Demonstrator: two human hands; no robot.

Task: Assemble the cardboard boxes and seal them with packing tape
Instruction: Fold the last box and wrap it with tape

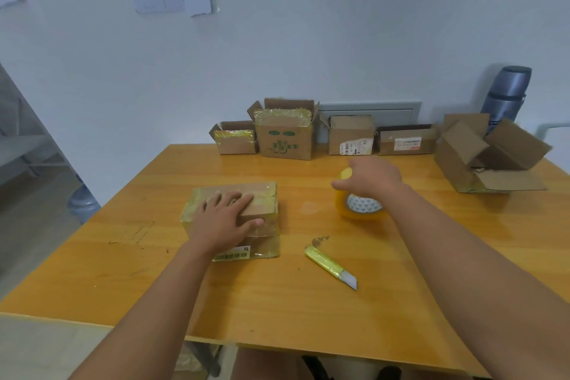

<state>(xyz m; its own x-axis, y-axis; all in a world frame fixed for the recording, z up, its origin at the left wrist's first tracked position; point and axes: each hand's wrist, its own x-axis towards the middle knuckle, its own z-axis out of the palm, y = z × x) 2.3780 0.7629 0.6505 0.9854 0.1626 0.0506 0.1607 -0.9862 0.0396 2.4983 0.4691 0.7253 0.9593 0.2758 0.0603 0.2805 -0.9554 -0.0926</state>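
Note:
A small closed cardboard box [263, 194], wrapped in yellowish tape, lies on the wooden table [277, 302] left of centre. My left hand [222, 219] rests flat on its top with the fingers straight and the thumb against its near side. To the right a roll of yellowish packing tape [361, 208] stands tilted on its edge. My right hand [368, 177] grips its top, thumb on the near face and fingers over the far side; this hand is slightly blurred.
A yellow utility knife [330, 265] with its blade out lies near the table's middle. Several small cardboard boxes [285, 139] line the back edge by the wall. A larger open box [462, 157] sits at the back right, in front of a grey flask [505, 95].

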